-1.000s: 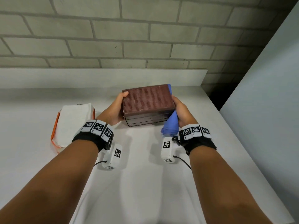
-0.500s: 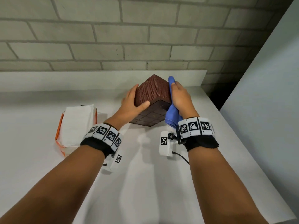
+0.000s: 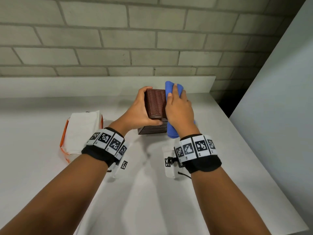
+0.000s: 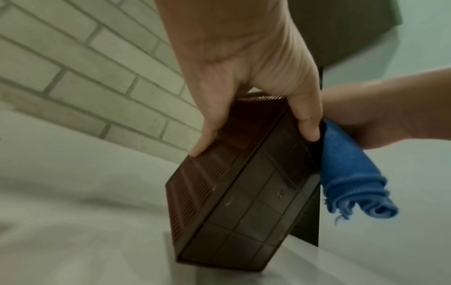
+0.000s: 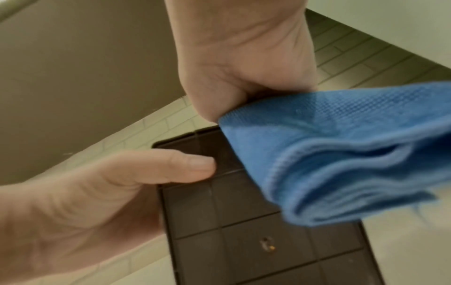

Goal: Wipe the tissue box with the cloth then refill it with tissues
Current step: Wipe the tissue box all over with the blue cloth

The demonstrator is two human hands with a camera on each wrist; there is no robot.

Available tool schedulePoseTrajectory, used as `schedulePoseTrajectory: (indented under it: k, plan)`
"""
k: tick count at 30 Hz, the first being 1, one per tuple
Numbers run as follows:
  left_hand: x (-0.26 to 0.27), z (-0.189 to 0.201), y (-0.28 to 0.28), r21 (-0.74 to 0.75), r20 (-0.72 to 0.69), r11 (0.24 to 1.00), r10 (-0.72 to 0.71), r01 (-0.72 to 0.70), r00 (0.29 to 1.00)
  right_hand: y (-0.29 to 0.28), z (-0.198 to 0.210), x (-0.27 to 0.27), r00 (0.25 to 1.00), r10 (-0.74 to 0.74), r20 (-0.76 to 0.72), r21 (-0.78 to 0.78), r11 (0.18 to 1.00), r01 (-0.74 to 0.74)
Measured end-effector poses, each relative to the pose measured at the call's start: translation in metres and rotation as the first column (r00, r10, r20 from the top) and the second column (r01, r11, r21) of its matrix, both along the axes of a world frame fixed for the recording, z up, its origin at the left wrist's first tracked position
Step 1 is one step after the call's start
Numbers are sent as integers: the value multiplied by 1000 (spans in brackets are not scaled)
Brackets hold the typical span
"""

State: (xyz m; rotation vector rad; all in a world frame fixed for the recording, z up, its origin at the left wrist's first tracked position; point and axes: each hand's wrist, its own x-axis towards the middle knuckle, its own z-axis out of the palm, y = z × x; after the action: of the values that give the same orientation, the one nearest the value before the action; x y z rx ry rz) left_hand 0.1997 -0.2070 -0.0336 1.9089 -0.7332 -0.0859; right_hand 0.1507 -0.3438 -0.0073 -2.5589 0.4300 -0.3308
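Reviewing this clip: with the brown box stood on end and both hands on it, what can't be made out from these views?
- The tissue box face under the blue cloth: covered by the cloth and the right hand in every view.
- The box's opening, and whether it is empty: no view shows it.
- Right fingertips: hidden behind the cloth in the right wrist view.
- The tissue pack on the table: its label and count cannot be told.

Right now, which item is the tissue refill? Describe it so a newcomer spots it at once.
Start at the white counter under the brick wall. Left of the two hands and the brown box they hold, a flat pack lies alone on the counter, touched by neither hand. It is the only white thing with an orange edge; the box is dark and ribbed, the cloth blue.
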Motion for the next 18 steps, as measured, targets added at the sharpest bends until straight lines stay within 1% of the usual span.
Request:
schedulePoseTrajectory:
  k: [3, 5, 7, 8, 9, 10, 11, 12, 13, 14, 16, 17, 18]
  plan:
    - [-3, -3, 0, -28, -10, 999, 27, -28, 1000, 17, 0, 0, 997, 65, -31, -187, 980, -69]
    - [-3, -6, 3, -46, -35, 999, 21, -23, 999, 24, 1, 1, 989, 140, -35, -255, 956, -145]
    - [-3, -9, 8, -68, -70, 997, 15, -20, 997, 19, 1, 5, 979, 200, -52, -284, 936, -206]
    - [-3, -11, 12, -74, -83, 997, 11, -17, 997, 13, 0, 7, 976, 213, -49, -258, 941, -218]
    - [-3, -12, 15, -75, -98, 997, 5, -12, 995, 4, 0, 9, 976, 215, -42, -190, 957, -219]
    - [-2, -12, 18, -79, -112, 997, 0, -9, 994, -5, 1, 10, 977, 211, -26, -48, 976, -212]
    - [-2, -12, 20, -87, -123, 996, -7, -3, 992, -13, 1, 10, 978, 211, -6, 136, 969, -208]
    - [-2, -12, 22, -95, -133, 996, -18, 6, 991, -18, 2, 10, 977, 214, 23, 310, 927, -210]
    - [-2, -11, 22, -99, -142, 995, -32, 18, 989, -21, 3, 9, 975, 218, 46, 419, 881, -217]
    - [-1, -11, 22, -99, -153, 995, -49, 34, 987, -21, 4, 8, 973, 222, 56, 442, 869, -223]
    - [-1, -10, 19, -111, -208, 992, -82, 60, 975, -17, 3, 9, 971, 231, 69, 360, 902, -240]
    - [-3, -10, 18, -156, -261, 986, -100, 61, 960, -14, 3, 10, 969, 234, 75, 302, 921, -246]
    - [-4, -9, 15, -233, -324, 972, -112, 36, 940, -11, 2, 11, 969, 236, 73, 252, 936, -247]
